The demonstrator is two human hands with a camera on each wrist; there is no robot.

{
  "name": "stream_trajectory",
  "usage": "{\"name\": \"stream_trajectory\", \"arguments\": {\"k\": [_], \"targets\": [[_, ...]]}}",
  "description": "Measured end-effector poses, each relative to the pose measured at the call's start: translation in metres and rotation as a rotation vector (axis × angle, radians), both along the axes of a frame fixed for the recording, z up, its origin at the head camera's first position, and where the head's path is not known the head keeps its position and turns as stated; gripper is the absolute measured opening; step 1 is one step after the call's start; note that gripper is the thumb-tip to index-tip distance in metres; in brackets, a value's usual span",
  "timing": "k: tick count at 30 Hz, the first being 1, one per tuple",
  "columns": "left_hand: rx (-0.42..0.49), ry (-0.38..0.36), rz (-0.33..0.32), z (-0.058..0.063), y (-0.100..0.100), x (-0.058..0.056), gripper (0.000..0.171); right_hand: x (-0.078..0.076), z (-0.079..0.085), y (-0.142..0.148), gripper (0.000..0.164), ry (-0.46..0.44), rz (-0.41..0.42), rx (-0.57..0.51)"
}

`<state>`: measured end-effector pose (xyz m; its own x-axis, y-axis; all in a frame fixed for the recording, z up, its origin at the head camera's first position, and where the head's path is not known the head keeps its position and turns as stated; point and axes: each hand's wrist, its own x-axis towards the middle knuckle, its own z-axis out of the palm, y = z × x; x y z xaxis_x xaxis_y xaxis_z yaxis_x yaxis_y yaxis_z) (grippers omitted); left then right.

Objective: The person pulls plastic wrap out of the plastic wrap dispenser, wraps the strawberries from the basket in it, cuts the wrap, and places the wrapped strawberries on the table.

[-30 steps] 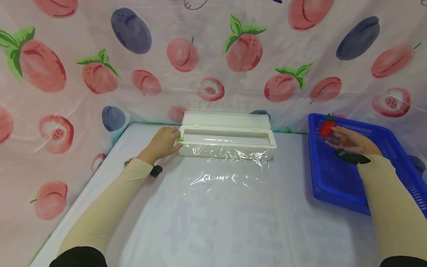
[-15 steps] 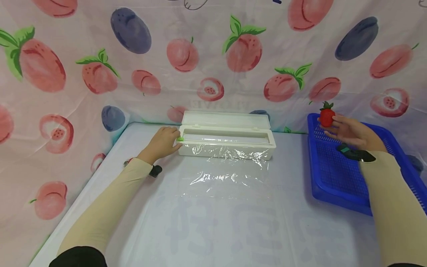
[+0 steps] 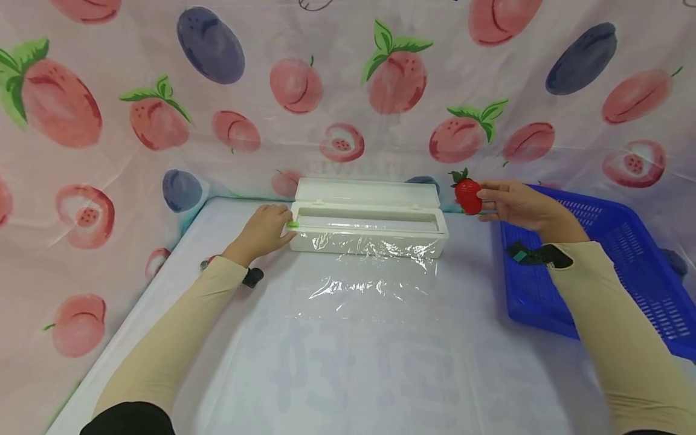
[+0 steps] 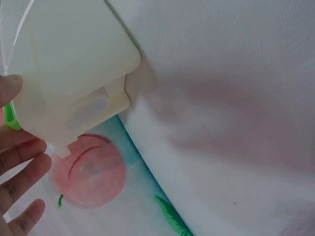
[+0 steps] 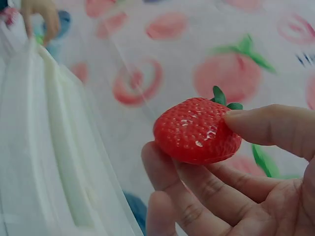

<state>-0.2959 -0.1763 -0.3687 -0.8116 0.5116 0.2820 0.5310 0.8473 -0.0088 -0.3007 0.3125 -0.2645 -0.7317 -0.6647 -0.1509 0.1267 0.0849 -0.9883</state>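
Note:
A white cling film dispenser (image 3: pixel 326 243) stands at the back of the table with its lid raised. Clear film (image 3: pixel 364 291) hangs over its front and lies on the tabletop. My left hand (image 3: pixel 263 231) grips the dispenser's left end; in the left wrist view, a green slider (image 4: pixel 11 116) shows between its thumb (image 4: pixel 11 88) and fingers. To the right of the dispenser, my right hand (image 3: pixel 519 206) holds a red toy strawberry (image 3: pixel 469 196) with green leaves in the air. The right wrist view shows the thumb on top of the strawberry (image 5: pixel 194 130) and fingers beneath.
A blue plastic basket (image 3: pixel 522 302) sits on the right side of the table, partly behind the right forearm. The fruit-print curtain (image 3: pixel 337 78) rises directly behind the dispenser. White cloth (image 3: pixel 348 368) covers the tabletop in front.
The right hand has lifted the strawberry out of the basket area and carried it left toward the dispenser. The left hand has kept its place on the dispenser's end.

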Motion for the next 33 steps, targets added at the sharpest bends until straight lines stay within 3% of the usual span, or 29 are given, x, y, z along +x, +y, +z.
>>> {"name": "stream_trajectory", "arguments": {"k": [3,10,20,27,33], "targets": [[0.001,0.004,-0.001,-0.001,0.0,-0.001,0.026,0.009,0.0,-0.023,0.02,0.057,-0.042,0.142],[0.007,0.002,0.005,-0.001,0.0,0.0,0.026,0.023,-0.013,-0.066,0.014,0.043,0.024,0.194],[0.011,0.007,-0.006,0.0,0.0,0.003,0.026,0.03,-0.069,-0.117,0.024,0.012,0.153,0.288],[0.013,0.02,-0.016,0.001,0.0,0.004,0.026,0.041,-0.104,-0.139,0.034,0.024,0.143,0.395],[0.012,0.019,-0.012,0.001,0.0,0.004,0.025,0.047,-0.123,-0.152,0.033,0.013,0.144,0.427]]}}
